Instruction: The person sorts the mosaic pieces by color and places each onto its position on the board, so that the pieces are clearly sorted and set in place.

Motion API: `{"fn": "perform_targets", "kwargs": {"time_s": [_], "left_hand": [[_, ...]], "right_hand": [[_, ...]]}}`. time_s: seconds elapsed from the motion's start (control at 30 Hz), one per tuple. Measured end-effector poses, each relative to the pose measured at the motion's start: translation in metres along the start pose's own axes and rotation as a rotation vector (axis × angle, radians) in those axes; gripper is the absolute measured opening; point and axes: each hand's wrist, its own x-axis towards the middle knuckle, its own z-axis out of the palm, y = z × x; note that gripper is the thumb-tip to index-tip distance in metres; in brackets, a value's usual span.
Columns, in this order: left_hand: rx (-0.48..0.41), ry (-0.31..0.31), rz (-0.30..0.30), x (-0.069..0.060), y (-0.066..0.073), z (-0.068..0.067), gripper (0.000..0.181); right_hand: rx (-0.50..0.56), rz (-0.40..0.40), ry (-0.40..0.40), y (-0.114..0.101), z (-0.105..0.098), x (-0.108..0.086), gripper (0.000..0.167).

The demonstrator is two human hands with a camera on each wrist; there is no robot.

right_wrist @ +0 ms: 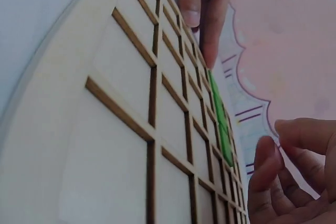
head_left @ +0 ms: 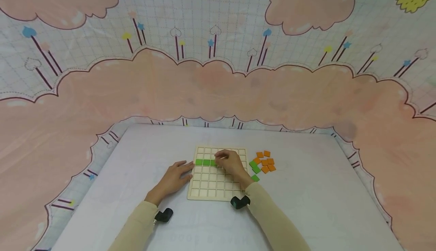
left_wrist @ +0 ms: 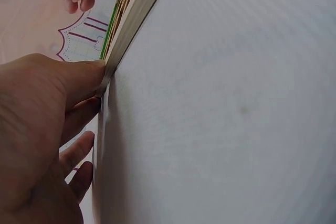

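A square wooden grid board (head_left: 212,185) lies on the table with a row of green tiles (head_left: 206,162) set into one of its upper rows from the left edge. My left hand (head_left: 174,178) rests beside the board, its fairly straight fingers touching the left edge; the left wrist view shows the thumb (left_wrist: 84,74) against that edge. Over the board, by the right end of the green row, hovers my right hand (head_left: 231,162). In the right wrist view its fingers (right_wrist: 302,158) are loosely bent, with nothing visible between thumb and fingertips.
Right of the board lie several loose orange tiles (head_left: 265,162) and some green tiles (head_left: 255,169). The white table (head_left: 306,190) meets a patterned pink cloth (head_left: 218,92) at its back and sides. Dark wrist cameras (head_left: 240,202) sit at both sleeves.
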Motion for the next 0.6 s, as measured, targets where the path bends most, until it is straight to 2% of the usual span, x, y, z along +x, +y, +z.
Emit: {"fn": "perform_targets", "kwargs": {"time_s": [0.2, 0.37, 0.6], "left_hand": [[-0.011, 0.013, -0.002, -0.001, -0.001, 0.001, 0.048], [0.000, 0.006, -0.001, 0.000, -0.001, 0.001, 0.048], [0.009, 0.003, -0.002, 0.001, -0.001, 0.002, 0.049]], "right_hand": [[0.052, -0.004, -0.025, -0.010, -0.005, -0.009, 0.022], [0.065, -0.070, -0.023, -0.014, -0.013, -0.019, 0.023], [0.101, -0.139, 0.020, -0.019, -0.025, -0.030, 0.020]]}}
